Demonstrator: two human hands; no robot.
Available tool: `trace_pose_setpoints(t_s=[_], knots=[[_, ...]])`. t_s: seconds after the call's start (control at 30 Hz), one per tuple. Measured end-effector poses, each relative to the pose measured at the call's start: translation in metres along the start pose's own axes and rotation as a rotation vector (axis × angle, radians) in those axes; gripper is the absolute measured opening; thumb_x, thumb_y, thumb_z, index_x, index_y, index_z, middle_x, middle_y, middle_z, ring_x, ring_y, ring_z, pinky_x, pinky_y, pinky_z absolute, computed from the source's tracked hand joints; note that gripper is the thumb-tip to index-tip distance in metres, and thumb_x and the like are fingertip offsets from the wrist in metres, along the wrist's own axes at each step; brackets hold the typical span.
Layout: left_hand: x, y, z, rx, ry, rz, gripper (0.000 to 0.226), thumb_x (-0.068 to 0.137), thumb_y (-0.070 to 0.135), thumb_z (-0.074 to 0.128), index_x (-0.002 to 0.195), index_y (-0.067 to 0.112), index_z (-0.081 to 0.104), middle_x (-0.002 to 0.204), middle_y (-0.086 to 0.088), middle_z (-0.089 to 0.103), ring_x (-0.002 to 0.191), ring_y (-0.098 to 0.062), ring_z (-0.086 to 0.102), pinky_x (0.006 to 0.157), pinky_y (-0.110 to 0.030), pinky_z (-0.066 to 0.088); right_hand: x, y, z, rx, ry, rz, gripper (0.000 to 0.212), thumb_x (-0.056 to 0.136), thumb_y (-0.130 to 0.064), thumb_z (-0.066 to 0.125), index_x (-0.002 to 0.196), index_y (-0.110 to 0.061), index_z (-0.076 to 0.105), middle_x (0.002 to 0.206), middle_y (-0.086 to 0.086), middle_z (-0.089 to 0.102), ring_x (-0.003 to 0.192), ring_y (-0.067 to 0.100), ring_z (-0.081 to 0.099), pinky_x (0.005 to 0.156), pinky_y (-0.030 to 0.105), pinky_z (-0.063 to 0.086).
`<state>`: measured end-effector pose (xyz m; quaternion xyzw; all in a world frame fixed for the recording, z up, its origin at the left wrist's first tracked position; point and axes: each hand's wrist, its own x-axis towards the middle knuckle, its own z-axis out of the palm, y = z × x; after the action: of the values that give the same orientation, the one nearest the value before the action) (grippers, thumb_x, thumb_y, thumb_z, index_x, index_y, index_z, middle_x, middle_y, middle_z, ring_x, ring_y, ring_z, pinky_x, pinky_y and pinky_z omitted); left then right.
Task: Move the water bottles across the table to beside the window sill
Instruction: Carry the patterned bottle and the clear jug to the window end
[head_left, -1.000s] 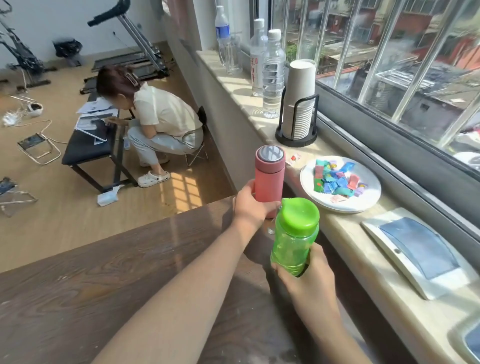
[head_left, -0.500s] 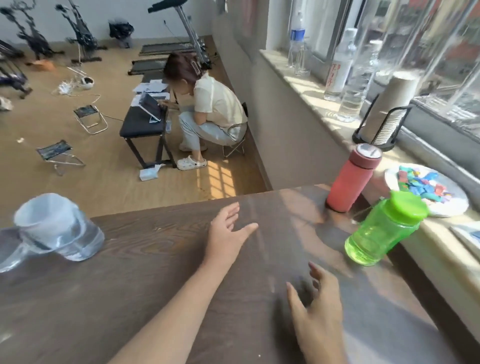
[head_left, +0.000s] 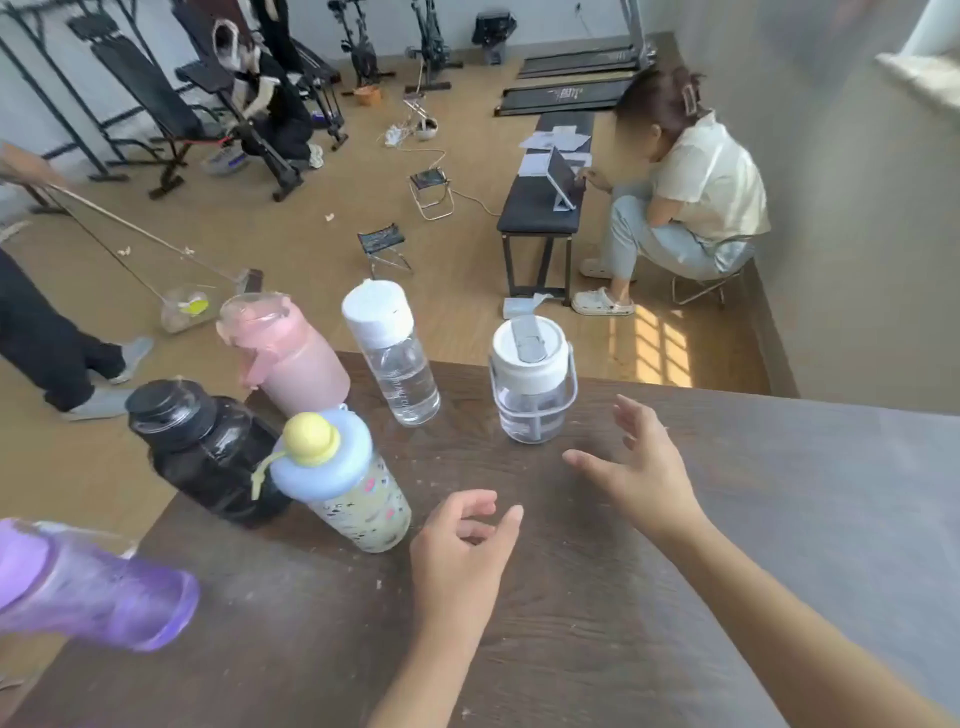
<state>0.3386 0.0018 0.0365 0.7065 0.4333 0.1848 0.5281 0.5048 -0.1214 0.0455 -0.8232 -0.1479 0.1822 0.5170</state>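
Dark wooden table (head_left: 597, 623), far edge running behind six upright bottles clustered left: black (head_left: 208, 452), pink (head_left: 291, 358), clear white-capped (head_left: 395, 358), handled clear (head_left: 532, 384), speckled blue-lidded (head_left: 348, 488), purple (head_left: 88, 587) overhanging near-left edge. Both hands empty, fingers spread wide: left hand (head_left: 462, 561) beside speckled bottle, right hand (head_left: 639, 473) near handled one. Bare tabletop stretching right.

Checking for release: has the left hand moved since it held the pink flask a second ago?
Yes. The left hand now hangs open over the table beside the speckled bottle; the flask is out of view.
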Motion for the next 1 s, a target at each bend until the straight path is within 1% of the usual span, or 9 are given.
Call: trace_pose_setpoints(t_s=[0.07,0.17,0.23,0.33,0.4,0.47,0.6,0.73,1.0], knots=[[-0.004,-0.024,-0.027,0.01,0.051,-0.029,0.017,0.08,0.028,0.089,0.091,0.033,0.077,0.087,0.011,0.08,0.071,0.0,0.071,0.073,-0.024,0.059,0.01,-0.011,0.031,-0.021,-0.059,-0.003,0.097,0.079,-0.031,0.093,0.158,-0.019,0.04,0.16,0.0,0.049,0.146,0.018,0.046,0.115,0.035,0.041],[-0.009,-0.045,-0.059,0.013,0.201,-0.081,0.013,0.08,0.03,0.09,0.078,0.03,0.076,0.078,0.018,0.079,0.071,-0.003,0.071,0.068,-0.018,0.054,0.019,-0.021,0.061,0.049,-0.022,0.005,0.08,0.076,-0.025,0.095,0.142,-0.019,0.049,0.135,-0.003,0.061,0.127,0.016,0.058,0.099,0.031,0.044],[-0.009,-0.055,-0.075,0.058,0.354,-0.12,0.027,0.078,0.037,0.09,0.071,0.025,0.067,0.072,0.005,0.074,0.07,-0.011,0.068,0.071,-0.027,0.05,0.021,-0.027,0.071,0.089,0.032,0.004,0.078,0.077,-0.022,0.095,0.139,-0.019,0.048,0.127,-0.006,0.061,0.116,0.013,0.062,0.093,0.028,0.045],[-0.004,-0.058,-0.086,0.057,0.454,-0.166,0.05,0.073,0.039,0.094,0.093,0.018,0.053,0.09,0.0,0.057,0.083,-0.019,0.056,0.079,-0.036,0.041,0.025,-0.03,0.077,0.108,0.064,-0.038,0.076,0.078,-0.016,0.094,0.135,-0.029,0.046,0.121,-0.012,0.062,0.104,0.003,0.062,0.092,0.024,0.045],[0.003,-0.059,-0.088,0.016,0.418,-0.136,0.074,0.068,0.039,0.096,0.123,0.02,0.051,0.111,0.003,0.052,0.099,-0.017,0.055,0.091,-0.032,0.042,0.028,-0.03,0.08,0.109,0.08,-0.048,0.079,0.076,-0.018,0.095,0.137,-0.032,0.046,0.13,-0.009,0.063,0.115,0.011,0.062,0.098,0.03,0.045],[0.013,-0.061,-0.089,-0.02,0.375,-0.047,0.086,0.065,0.038,0.097,0.137,0.023,0.053,0.124,0.007,0.056,0.114,-0.012,0.057,0.102,-0.03,0.045,0.03,-0.031,0.082,0.088,0.104,-0.046,0.086,0.075,-0.023,0.096,0.145,-0.027,0.047,0.134,-0.009,0.061,0.121,0.014,0.058,0.101,0.033,0.044],[0.031,-0.062,-0.093,-0.076,0.334,0.065,0.065,0.066,0.036,0.097,0.123,0.036,0.066,0.119,0.015,0.073,0.113,-0.009,0.071,0.101,-0.039,0.058,0.03,-0.03,0.079,0.072,0.148,-0.054,0.085,0.072,-0.025,0.097,0.143,-0.02,0.052,0.128,-0.005,0.064,0.117,0.015,0.058,0.097,0.032,0.045],[0.037,-0.063,-0.093,-0.175,0.3,0.058,0.059,0.064,0.031,0.097,0.116,0.037,0.069,0.111,0.016,0.082,0.105,-0.003,0.078,0.094,-0.052,0.065,0.021,-0.029,0.067,0.088,0.17,-0.065,0.072,0.071,-0.026,0.097,0.127,-0.031,0.052,0.115,-0.009,0.064,0.113,0.016,0.061,0.092,0.031,0.047],[0.012,-0.008,-0.032,-0.163,0.108,0.21,0.053,0.063,0.018,0.1,0.105,0.033,0.072,0.097,0.026,0.083,0.092,0.001,0.081,0.087,-0.028,0.061,-0.034,-0.001,-0.026,0.143,0.279,-0.048,0.078,0.068,-0.029,0.098,0.134,-0.031,0.056,0.121,-0.014,0.068,0.107,0.008,0.067,0.089,0.025,0.05]])
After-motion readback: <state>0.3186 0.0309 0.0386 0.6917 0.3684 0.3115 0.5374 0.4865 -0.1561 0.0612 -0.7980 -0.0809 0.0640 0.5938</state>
